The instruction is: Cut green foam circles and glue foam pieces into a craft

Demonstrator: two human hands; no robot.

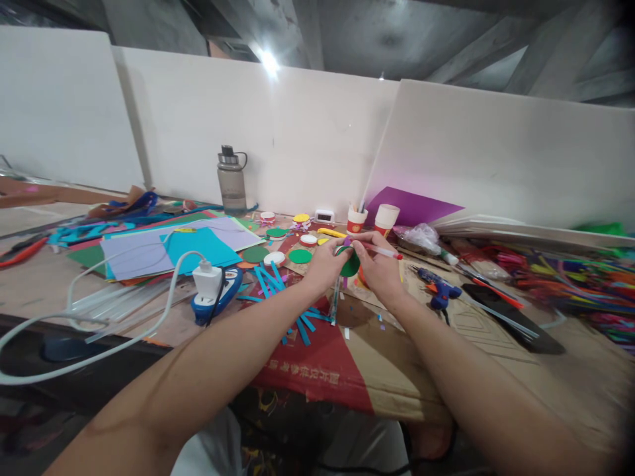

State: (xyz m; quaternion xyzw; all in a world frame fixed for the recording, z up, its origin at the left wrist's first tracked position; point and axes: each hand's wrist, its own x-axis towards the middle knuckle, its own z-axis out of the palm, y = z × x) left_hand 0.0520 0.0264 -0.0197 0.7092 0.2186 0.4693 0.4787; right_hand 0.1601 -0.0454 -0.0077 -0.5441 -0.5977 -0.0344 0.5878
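Observation:
Over the cardboard, my left hand [327,263] grips the left side of a small green disc [350,266]. A purple strip [346,242] shows at the top of this disc, between my two hands. My right hand [380,266] is closed at the disc's right edge, with a red-capped pen [391,252] held between its fingers and pointing right. Below the disc a thin stick [335,305] slants down; whether it is joined to the disc I cannot tell. Blue paper strips [303,325] lie scattered by my left forearm. My fingertips partly hide each other.
Coloured paper sheets [203,248], a power strip [218,296] with a white cable and a water bottle [232,182] stand left. Paper cups [386,217] are behind my hands. On the right lie a blue glue gun [440,291], a black tray [513,318] and pipe cleaners [570,277].

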